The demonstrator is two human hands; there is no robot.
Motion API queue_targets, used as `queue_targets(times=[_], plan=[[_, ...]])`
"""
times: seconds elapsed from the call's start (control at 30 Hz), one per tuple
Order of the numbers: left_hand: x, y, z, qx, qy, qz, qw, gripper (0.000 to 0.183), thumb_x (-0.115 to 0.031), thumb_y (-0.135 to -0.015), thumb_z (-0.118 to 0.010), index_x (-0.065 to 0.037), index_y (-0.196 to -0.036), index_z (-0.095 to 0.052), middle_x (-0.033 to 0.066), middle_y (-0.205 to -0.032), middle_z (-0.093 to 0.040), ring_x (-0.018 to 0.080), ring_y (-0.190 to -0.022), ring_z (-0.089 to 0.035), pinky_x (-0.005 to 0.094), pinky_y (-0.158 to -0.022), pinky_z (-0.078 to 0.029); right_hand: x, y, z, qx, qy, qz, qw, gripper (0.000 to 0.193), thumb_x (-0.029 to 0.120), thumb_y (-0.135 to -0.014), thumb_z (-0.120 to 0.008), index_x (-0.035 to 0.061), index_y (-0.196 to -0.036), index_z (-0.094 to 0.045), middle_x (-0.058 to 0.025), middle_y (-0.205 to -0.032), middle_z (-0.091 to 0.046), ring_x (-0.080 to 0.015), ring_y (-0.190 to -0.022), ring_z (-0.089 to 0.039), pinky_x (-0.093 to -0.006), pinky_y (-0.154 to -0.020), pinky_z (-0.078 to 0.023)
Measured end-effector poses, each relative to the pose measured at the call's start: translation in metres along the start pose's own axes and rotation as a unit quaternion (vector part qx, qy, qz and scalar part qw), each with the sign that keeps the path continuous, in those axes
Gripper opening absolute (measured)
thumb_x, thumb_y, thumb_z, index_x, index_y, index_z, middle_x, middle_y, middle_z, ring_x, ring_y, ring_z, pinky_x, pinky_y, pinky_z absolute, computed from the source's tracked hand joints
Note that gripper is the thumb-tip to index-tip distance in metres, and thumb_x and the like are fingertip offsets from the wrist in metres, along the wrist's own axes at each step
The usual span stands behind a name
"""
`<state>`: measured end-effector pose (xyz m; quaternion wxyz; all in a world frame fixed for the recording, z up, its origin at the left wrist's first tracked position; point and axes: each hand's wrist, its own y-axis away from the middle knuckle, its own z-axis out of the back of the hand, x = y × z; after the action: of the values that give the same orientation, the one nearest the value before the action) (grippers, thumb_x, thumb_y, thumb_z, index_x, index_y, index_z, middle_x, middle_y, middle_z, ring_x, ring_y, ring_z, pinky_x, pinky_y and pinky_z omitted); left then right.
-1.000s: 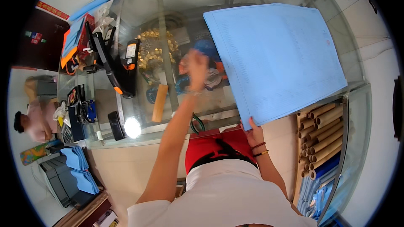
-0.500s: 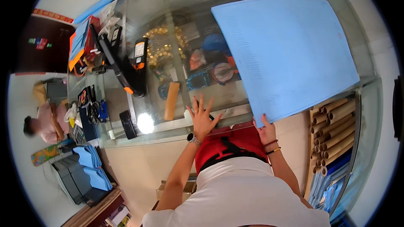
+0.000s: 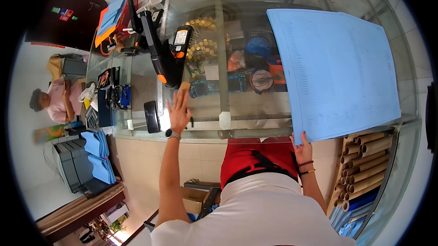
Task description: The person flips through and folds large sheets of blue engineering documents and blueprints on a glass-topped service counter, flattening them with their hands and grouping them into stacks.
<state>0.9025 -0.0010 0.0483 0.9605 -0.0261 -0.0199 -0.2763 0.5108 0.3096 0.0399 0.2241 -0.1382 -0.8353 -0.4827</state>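
Observation:
My left hand [image 3: 179, 113] lies palm down near the counter's front edge, fingers stretched out over a tan wooden strip [image 3: 184, 86]. Only the strip's far end shows past the fingertips. A thin black pen-like thing [image 3: 192, 122] pokes out beside the thumb; how it is held is hidden. At the near left corner of a large light-blue printed sheet [image 3: 340, 75], my right hand [image 3: 302, 150] pinches the edge, thumb on top. The sheet lies over the right part of the glass counter [image 3: 255, 133]. A dark case [image 3: 152, 116] sits left of my left hand.
A black-and-orange handheld device [image 3: 166, 61] stands beyond my left hand. Gold coin-like ornaments [image 3: 200, 45] show through the glass. Cardboard tubes [image 3: 365, 164] fill a rack at right. A seated person [image 3: 59, 100] in pink is at far left, near stacked blue folders [image 3: 99, 157].
My left hand has moved left and onto the wooden strip, which has shifted left too. The black pen-like thing moved along with that hand. My right hand still pinches the sheet. The view has turned.

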Motion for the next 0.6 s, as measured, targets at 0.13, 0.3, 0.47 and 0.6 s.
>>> queue_targets(times=[0.13, 0.3, 0.47, 0.6], plan=[[0.048, 0.006, 0.006, -0.098, 0.035, 0.064, 0.993, 0.078, -0.028, -0.084, -0.063, -0.003, -0.146, -0.022, 0.0145, -0.152, -0.025, 0.0309, -0.141, -0.022, 0.0569, -0.112, -0.009, -0.001, 0.000, 0.001, 0.007, -0.010, 0.001, 1.000, 0.035, 0.017, -0.089, -0.064, 0.0043, -0.119, -0.050, -0.0105, -0.116, -0.058, -0.0270, -0.107, -0.059, -0.0397, -0.092, -0.051], [0.042, -0.104, 0.057, -0.255, 0.281, 0.131, 0.916, 0.099, -0.036, -0.072, -0.080, 0.003, -0.143, -0.025, 0.0271, -0.141, -0.037, 0.0329, -0.134, -0.035, 0.0408, -0.108, -0.030, 0.000, -0.004, 0.009, -0.021, -0.026, 0.017, 0.999, 0.035, 0.017, -0.089, -0.065, 0.0045, -0.119, -0.051, -0.0106, -0.115, -0.059, -0.0272, -0.105, -0.060, -0.0389, -0.090, -0.051], [0.093, -0.171, 0.057, -0.209, 0.454, 0.179, 0.848, 0.057, -0.027, -0.070, -0.084, 0.003, -0.111, -0.057, 0.0088, -0.097, -0.067, 0.0121, -0.073, -0.059, 0.0271, -0.070, -0.049, -0.012, -0.006, -0.006, -0.004, -0.004, 0.003, 1.000, 0.033, 0.018, -0.088, -0.065, 0.0050, -0.115, -0.052, -0.0098, -0.111, -0.061, -0.0267, -0.101, -0.062, -0.0378, -0.083, -0.054], [0.065, -0.177, 0.077, -0.205, 0.464, 0.145, 0.850, 0.040, -0.020, -0.074, -0.080, 0.004, -0.100, -0.061, 0.0058, -0.089, -0.067, 0.0119, -0.073, -0.058, 0.0265, -0.069, -0.048, -0.010, -0.008, -0.002, 0.006, -0.047, 0.010, 0.999, 0.035, 0.017, -0.087, -0.066, 0.0033, -0.116, -0.052, -0.0130, -0.112, -0.061, -0.0284, -0.100, -0.063, -0.0393, -0.083, -0.054]])
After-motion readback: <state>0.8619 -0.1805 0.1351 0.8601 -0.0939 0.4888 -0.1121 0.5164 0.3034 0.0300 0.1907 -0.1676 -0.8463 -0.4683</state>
